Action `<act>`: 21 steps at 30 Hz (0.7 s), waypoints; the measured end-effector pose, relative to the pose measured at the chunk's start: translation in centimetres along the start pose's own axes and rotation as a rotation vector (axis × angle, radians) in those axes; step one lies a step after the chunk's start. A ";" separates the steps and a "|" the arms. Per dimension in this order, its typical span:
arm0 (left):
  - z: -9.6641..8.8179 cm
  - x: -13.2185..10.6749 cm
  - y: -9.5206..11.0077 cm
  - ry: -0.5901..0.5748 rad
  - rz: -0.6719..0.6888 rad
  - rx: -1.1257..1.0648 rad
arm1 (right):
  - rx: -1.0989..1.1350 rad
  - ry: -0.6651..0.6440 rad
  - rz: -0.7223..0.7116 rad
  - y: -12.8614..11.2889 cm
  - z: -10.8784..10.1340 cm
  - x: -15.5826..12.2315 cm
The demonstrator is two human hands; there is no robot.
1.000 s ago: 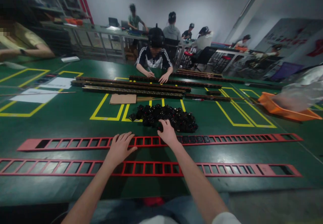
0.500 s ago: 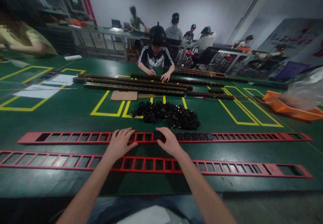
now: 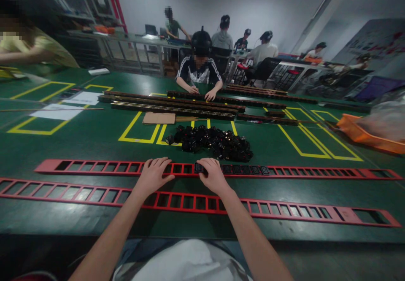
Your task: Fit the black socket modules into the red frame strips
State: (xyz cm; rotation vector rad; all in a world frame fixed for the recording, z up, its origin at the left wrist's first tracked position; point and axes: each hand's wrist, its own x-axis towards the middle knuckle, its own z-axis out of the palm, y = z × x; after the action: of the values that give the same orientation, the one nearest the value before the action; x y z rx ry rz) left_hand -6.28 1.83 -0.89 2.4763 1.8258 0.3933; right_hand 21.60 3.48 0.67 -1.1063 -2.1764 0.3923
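Note:
A long red slotted frame (image 3: 104, 167) lies across the green table in front of me. My left hand (image 3: 154, 174) grips it left of its middle, fingers over the far edge and thumb by the near edge. At a slot farther right, my right hand (image 3: 212, 175) has its fingers closed around a small black socket module (image 3: 198, 168), partly hidden by the thumb. Several similar black modules (image 3: 246, 169) sit in a row in the frame just right of this hand. Beyond the hands lies a pile of loose black modules (image 3: 215, 141).
Nearer me is a second red slotted frame (image 3: 190, 202), its slots showing the table. Dark long rails (image 3: 171, 108), cardboard (image 3: 159, 118) and paper sheets (image 3: 57, 111) lie farther back. An orange bin (image 3: 367, 133) stands right. Across the table a person (image 3: 199, 70) handles a rail.
The whole view has shifted slightly, the table's things sliding a little right in the picture. Both hands keep nearly the same place and pose on the frame.

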 end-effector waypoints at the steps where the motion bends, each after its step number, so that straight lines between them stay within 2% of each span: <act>1: 0.0 0.0 0.0 0.002 -0.001 0.001 | 0.003 0.006 -0.009 0.1 0.1 0.0; 13: -0.1 0.3 0.0 -0.001 -0.004 0.014 | -0.016 -0.016 -0.038 0.6 0.2 -0.2; 21: 0.2 0.2 -0.2 0.014 -0.004 -0.014 | -0.084 -0.046 -0.009 0.3 0.2 -0.1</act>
State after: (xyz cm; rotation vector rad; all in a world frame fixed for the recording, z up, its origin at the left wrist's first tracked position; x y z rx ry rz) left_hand -6.38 2.15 -1.11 2.4663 1.8266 0.4238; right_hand 21.65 3.59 0.36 -1.1428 -2.2554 0.3283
